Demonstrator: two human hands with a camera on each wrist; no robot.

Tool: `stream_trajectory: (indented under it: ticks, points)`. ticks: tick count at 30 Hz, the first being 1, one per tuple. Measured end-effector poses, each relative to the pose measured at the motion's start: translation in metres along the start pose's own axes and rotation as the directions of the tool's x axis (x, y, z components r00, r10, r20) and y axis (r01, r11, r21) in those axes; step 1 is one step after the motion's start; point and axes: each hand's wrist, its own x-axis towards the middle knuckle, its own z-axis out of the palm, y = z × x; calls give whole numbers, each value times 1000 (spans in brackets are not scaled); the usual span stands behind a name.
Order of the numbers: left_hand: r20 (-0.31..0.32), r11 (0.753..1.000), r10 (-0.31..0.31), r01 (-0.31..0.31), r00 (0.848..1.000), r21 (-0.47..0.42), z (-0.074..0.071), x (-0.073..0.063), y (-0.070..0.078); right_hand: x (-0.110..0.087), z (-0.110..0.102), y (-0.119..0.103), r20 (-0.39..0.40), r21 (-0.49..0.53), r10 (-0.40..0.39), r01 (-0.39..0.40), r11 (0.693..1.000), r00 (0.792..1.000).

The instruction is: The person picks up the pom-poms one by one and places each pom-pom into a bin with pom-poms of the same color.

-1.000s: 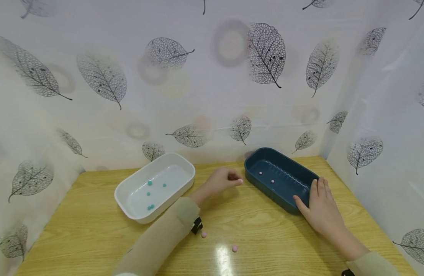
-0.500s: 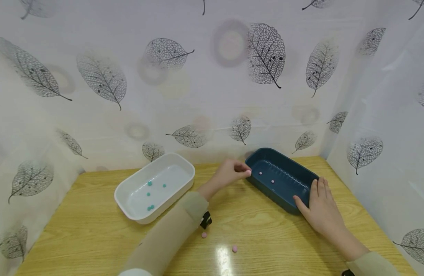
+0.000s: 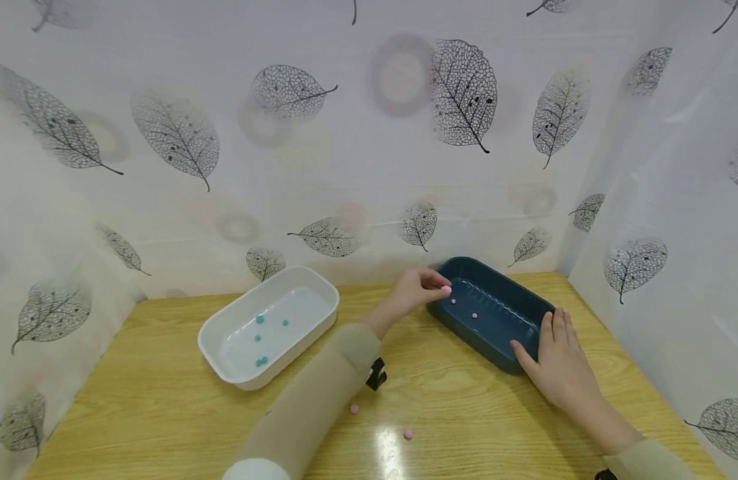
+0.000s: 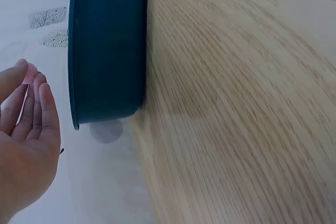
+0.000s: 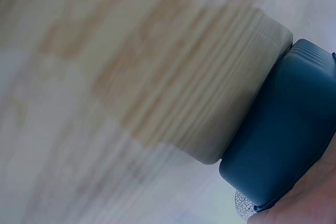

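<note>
My left hand hovers over the near-left corner of a dark blue tray and pinches a small pink bead at its fingertips. The left wrist view shows that bead between thumb and fingers, beside the tray's outer wall. Two pink beads lie inside the tray. My right hand rests with straight fingers on the tray's near-right rim, thumb against the outer wall. In the right wrist view the tray sits on the wooden table.
A white tray with several teal beads stands to the left. Two loose pink beads lie on the wooden table near the front. Leaf-patterned curtains close the back and both sides.
My left hand has moved right from the table's middle to over the blue tray's corner, carrying the pink bead. The right hand has stayed on the rim.
</note>
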Motion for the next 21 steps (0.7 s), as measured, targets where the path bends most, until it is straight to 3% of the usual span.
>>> stream_trajectory:
  ticks: [11,21]
  points:
    - [-28,999,39,-39,999,-19,22,14,-1,0,-2,-1,9,8,2,-2,1000,1000]
    - [-69,999,32,-35,997,-31,31,19,-1,0,-1,-1,10,11,5,-5,1000,1000]
